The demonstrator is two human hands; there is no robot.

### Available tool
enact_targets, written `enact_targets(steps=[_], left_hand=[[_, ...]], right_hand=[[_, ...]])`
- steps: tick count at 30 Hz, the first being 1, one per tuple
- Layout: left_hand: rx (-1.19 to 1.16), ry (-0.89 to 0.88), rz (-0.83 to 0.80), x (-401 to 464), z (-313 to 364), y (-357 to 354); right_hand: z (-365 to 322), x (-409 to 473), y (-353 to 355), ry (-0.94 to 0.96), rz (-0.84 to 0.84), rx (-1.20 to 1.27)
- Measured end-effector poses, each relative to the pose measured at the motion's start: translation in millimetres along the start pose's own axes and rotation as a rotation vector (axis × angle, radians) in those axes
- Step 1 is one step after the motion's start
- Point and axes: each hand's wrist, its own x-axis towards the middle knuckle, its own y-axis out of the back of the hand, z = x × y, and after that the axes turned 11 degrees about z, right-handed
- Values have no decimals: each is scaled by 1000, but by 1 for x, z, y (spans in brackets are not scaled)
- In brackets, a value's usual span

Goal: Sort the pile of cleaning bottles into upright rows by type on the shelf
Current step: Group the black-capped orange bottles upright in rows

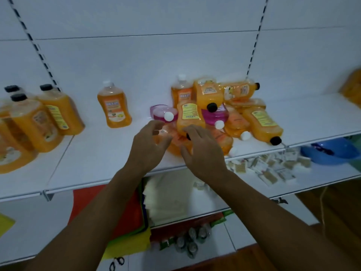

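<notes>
Hands (175,145) spread over bottle pile (220,112), apparently touching, fingers loosely curled

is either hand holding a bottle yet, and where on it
Nothing is clearly held. The left hand and right hand hover, fingers spread, over the pile of bottles; no grip has closed.

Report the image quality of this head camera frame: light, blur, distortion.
Head view: dim, flat lighting with a cool cast on the white shelf; wide-angle bending curves the slotted uprights; motion blur smears the orange shape at the right edge and softens the bottle pile; labels unreadable; left hand and right hand slightly soft; faint glare beside the pile.
</notes>
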Motion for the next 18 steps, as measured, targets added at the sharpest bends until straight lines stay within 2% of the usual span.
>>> enact_targets(steps=[3, 8, 13, 18], left_hand=[[4, -25, -8, 18, 1, -12], [-12, -113, -49, 76, 9, -39], [-53, -69, -206, 138, 22, -82], [58, -23, -393, 170, 24, -121]], right_hand=[[17, 13, -1, -57, 60, 3], [53, 46, -7, -259, 107, -28], [84, 74, -14, -367, -34, -109], [102, 90, -25, -327, -179, -147]])
